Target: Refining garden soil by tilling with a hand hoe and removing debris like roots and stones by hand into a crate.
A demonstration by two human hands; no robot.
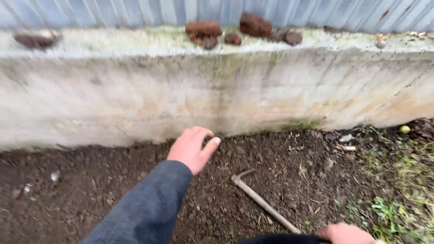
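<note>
Non-work items, all placed off the fingers (203, 133) of our left hand (191, 149):
- Concrete wall (135, 95) directly beyond the fingertips, stained, green growth along its top.
- Corrugated metal sheeting (113, 11) above and behind the wall.
- Reddish-brown lumps (203, 29) on the wall's ledge, up from the fingers; a bigger one (255, 25) up and right, a lone one (34, 38) far up-left.
- Weeds and grass (393, 208) well to the right and lower.
- Small yellow-green round thing (405, 129) far right at finger level, near the wall's foot.
- Pale scraps (347, 139) right of the fingers; we can't tell what they are.
- Small shiny bits (55, 175) down-left.
</note>
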